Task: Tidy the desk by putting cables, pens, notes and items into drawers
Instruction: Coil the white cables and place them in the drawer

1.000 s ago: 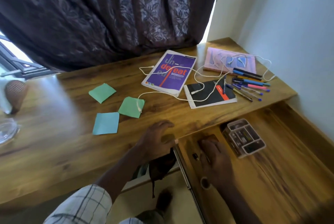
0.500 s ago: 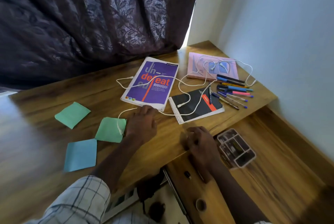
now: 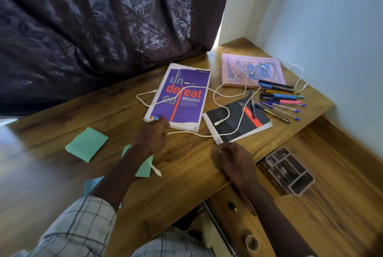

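Left hand (image 3: 152,138) pinches white cable (image 3: 186,133) nr corner of purple notebook (image 3: 182,99); plug end dangles below. Right hand (image 3: 234,159), fingers curled by black spiral pad (image 3: 238,120), can't tell if it holds anything. Risk: cable loops over pad & among pens (image 3: 279,99); a tug could snag the spiral or drag pens off table (image 3: 186,173). Count: 3 books incl. pink notebook (image 3: 228,70), 3 sticky notes (image 3: 87,146), approx 9 pens, cables maybe 2.
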